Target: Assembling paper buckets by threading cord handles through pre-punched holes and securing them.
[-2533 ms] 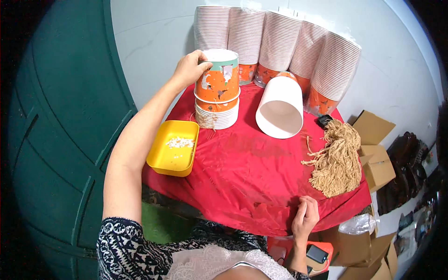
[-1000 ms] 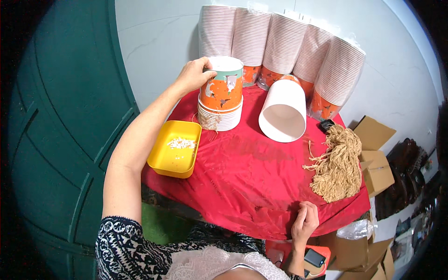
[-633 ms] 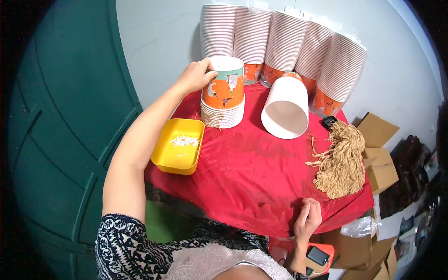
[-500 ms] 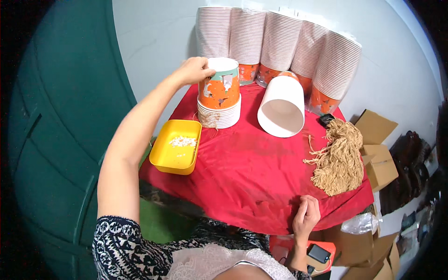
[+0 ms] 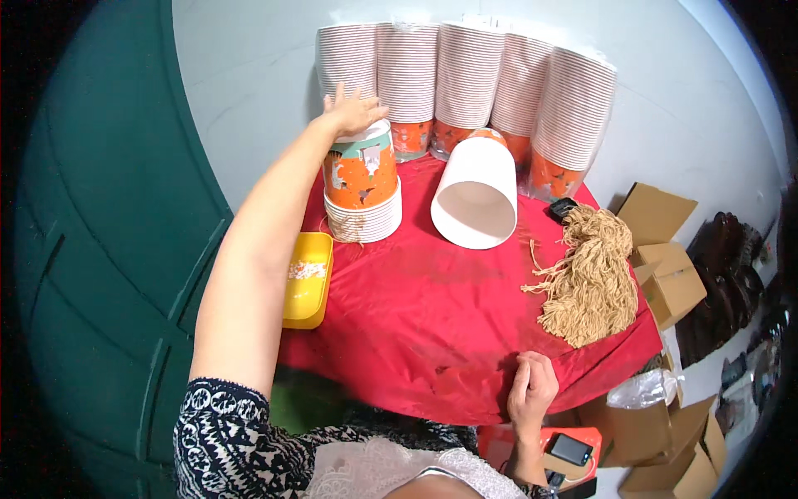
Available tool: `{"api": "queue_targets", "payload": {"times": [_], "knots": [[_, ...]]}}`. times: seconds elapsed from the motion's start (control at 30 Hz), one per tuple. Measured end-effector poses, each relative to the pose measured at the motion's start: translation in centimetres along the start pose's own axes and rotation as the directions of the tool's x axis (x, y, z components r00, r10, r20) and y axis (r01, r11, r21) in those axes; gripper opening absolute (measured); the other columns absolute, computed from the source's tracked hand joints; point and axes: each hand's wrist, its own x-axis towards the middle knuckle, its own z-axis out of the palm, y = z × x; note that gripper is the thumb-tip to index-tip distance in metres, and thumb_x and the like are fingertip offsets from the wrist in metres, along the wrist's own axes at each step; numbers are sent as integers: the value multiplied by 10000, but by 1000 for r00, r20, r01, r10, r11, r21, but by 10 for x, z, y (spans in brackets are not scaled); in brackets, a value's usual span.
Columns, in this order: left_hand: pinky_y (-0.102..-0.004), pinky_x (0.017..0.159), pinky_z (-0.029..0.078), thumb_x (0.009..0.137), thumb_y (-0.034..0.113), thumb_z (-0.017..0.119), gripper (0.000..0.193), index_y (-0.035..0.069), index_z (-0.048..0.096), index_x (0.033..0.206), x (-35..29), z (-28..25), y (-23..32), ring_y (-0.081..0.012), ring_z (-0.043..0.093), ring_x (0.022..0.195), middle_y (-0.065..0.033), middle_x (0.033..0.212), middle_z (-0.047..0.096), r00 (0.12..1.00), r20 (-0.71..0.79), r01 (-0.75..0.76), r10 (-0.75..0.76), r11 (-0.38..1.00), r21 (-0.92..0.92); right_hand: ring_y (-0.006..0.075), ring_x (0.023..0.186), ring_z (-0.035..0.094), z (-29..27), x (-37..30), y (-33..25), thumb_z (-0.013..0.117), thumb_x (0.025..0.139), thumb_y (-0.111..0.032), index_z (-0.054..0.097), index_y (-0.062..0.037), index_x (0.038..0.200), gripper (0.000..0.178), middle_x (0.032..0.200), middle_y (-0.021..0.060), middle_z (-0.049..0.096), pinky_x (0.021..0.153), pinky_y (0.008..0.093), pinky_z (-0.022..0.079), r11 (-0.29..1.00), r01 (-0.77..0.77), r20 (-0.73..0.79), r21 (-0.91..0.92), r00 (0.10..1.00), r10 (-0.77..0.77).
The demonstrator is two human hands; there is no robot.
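My left hand [image 5: 353,115] lies over the top of an upside-down stack of orange paper buckets [image 5: 360,170], its fingers spread. The upper bucket has a teal band and animal figures; several white rims [image 5: 366,223] show below it, with thin twine strands hanging at the left. My right hand [image 5: 532,387] rests loosely curled at the table's near edge, with nothing visible in it. Between them, farther back, another paper bucket stack [image 5: 474,204] lies on its side, its white mouth facing me. A yellow tray [image 5: 309,308] holding small white pieces sits partly behind my left forearm.
Several tall stacks of paper buckets [image 5: 407,75] in clear plastic stand against the wall. A bundle of tan twine [image 5: 590,279] lies at the right of the red cloth [image 5: 399,333], near a small black object [image 5: 562,209]. Cardboard boxes [image 5: 669,283] and a phone [image 5: 571,449] are off to the right.
My left hand has gone from gripping the upper bucket's edge to lying spread over its top. The whole view has shifted, and my left forearm now covers part of the yellow tray.
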Motion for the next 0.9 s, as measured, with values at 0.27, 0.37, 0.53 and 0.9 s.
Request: {"api": "queue_targets", "payload": {"times": [0.27, 0.37, 0.53, 0.9], "knots": [[-602, 1169, 83, 912, 731, 257, 841, 188, 220, 1553, -4, 13, 8, -355, 135, 1489, -139, 1617, 150, 977, 203, -34, 61, 990, -137, 332, 760, 640, 1, 2, -1, 568, 826, 14, 638, 32, 857, 79, 870, 182, 659, 681, 393, 510, 1000, -18, 18, 13, 1000, 18], [-589, 1175, 49, 912, 727, 262, 838, 188, 227, 1552, -7, 13, 7, -339, 100, 1497, -149, 1615, 152, 973, 212, -49, 89, 981, -188, 334, 761, 640, 1, 2, -2, 568, 827, 11, 639, 31, 860, 81, 871, 183, 658, 679, 390, 509, 999, -37, 30, 7, 999, 36], [-605, 1162, -1, 892, 744, 282, 839, 226, 245, 1551, -1, 20, 11, -335, 47, 1505, -101, 1626, 140, 971, 207, -68, 116, 972, -226, 328, 763, 645, -2, 2, -1, 569, 825, 16, 643, 29, 865, 85, 876, 182, 660, 682, 388, 511, 999, -38, 10, -22, 999, 38], [-448, 923, 427, 862, 154, 565, 206, 1, 660, 963, -41, 28, 21, -366, 552, 1032, -186, 1036, 608, 503, -858, -237, 103, 971, -23, 310, 768, 645, -2, 2, -2, 587, 825, 30, 636, 30, 842, 52, 856, 165, 656, 687, 373, 511, 999, 35, 3, 17, 999, -35]]}}
